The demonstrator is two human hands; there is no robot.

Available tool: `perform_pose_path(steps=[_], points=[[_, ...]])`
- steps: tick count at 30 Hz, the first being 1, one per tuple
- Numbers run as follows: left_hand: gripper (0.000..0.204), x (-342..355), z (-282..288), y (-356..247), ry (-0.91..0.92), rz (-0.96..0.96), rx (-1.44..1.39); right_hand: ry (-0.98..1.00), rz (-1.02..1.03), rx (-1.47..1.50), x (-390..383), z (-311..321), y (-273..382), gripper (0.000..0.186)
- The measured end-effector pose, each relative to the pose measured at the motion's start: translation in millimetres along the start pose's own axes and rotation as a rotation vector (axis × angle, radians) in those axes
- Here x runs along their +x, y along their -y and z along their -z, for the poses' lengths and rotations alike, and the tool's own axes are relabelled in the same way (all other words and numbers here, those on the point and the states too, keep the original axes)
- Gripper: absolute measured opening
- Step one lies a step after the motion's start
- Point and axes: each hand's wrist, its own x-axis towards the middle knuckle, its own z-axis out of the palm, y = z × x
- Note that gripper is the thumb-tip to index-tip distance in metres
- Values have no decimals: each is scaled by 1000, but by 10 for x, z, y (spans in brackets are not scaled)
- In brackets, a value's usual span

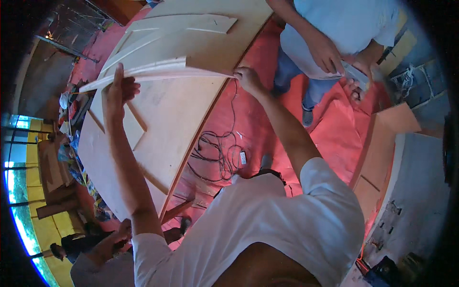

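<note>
Across a large pale plywood sheet (191, 103) on a raised support lies a long, thin pale wooden strip (165, 71). My left hand (122, 91) grips the strip toward its left part, thumb upward and fingers curled beneath it. At the sheet's right edge, my right hand (247, 79) pinches the strip's tapered right end between closed fingers. More flat wooden pieces (186, 23) lie in an angled arrangement farther up the sheet. Nearer me, narrow wooden pieces (136, 117) form a corner on it.
A co-worker in a light shirt (344, 24) stands at upper right, handling a flat greyish object (356, 76). A coiled cable with a white power strip (243, 158) lies on the red floor covering (258, 124). Another person (86, 246) is at lower left; wooden panels (377, 158) stand at right.
</note>
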Motion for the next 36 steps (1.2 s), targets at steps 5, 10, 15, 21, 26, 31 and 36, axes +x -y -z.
perform_pose_path(steps=[5, 10, 15, 21, 26, 31, 36], points=[[60, 239, -221, -223, 17, -62, 79, -64, 34, -36, 152, 60, -74, 13], [58, 444, -154, -206, 62, -89, 39, -261, -410, 908, 219, 11, 158, 17], [55, 532, -317, -315, 74, -88, 50, -205, 26, 97, -20, -228, -329, 16], [51, 672, -307, -310, 94, -102, 35, -220, 31, 187, 141, -2, 161, 18], [51, 674, -275, -279, 78, -132, 9, -250, -107, 840, 41, -147, 187, 26], [48, 827, -972, -632, 188, -167, -34, -338, -293, 543, -320, -580, -1240, 43], [48, 790, -252, -287, 37, -100, 13, -256, -286, 303, -279, -616, 525, 51]])
